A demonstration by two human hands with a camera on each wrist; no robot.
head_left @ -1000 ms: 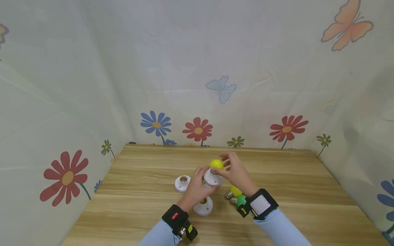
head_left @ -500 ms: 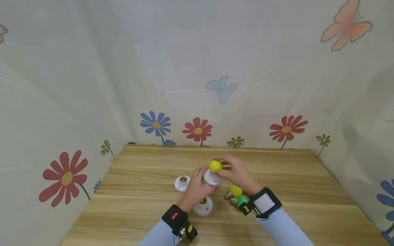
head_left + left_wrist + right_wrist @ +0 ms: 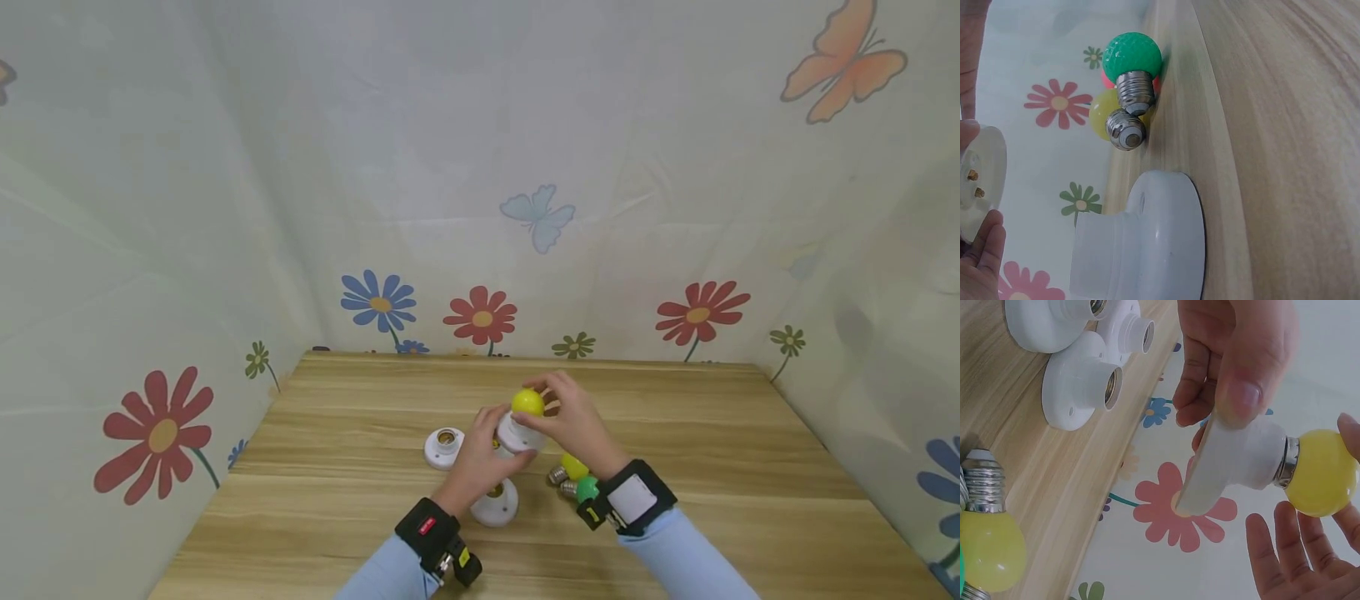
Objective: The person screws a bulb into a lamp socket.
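Observation:
My left hand [image 3: 480, 462] grips a white lamp holder [image 3: 516, 435] by its round base, raised above the table. In the left wrist view, brass screws show on the underside of this lamp holder [image 3: 994, 165]. A yellow light bulb [image 3: 528, 401] sits in the holder's mouth, and part of its metal cap shows in the right wrist view. Around that bulb [image 3: 1321, 475] curve the thumb and fingers of my right hand [image 3: 573, 423]; the thumb touches its side while the other fingers lie close along it.
Several more white lamp holders [image 3: 1079, 387] stand on the wooden table [image 3: 360, 500], partly behind my left hand. Below my right wrist lie a second yellow bulb [image 3: 573, 467], a green bulb [image 3: 587, 490] and a red bulb mostly hidden behind them. A flowered cloth [image 3: 420, 167] hangs behind.
My right hand's fingers reached further over the yellow bulb, then drew back slightly to the right, with the bulb tilting a little. The left hand and its lamp holder stay nearly in place.

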